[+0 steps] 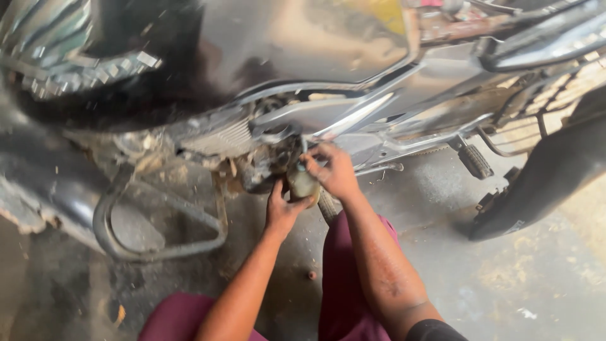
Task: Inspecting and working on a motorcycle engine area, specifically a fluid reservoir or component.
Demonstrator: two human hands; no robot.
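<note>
The left hand (282,208) cups a small round part (302,183) from below, fingers closed around it. The right hand (334,170) grips the same part from above, just under the motorcycle engine (221,139). A footpeg (473,161) sits well right of the hands.

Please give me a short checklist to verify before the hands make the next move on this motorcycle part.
1. Left hand supports the small rounded part from below: ok.
2. Right hand grips on top of it: ok.
3. Part detached from the engine: cannot tell.
4. Motorcycle stands steady: cannot tell.
5. Small loose piece on the floor kept apart from the knees: ok.
</note>
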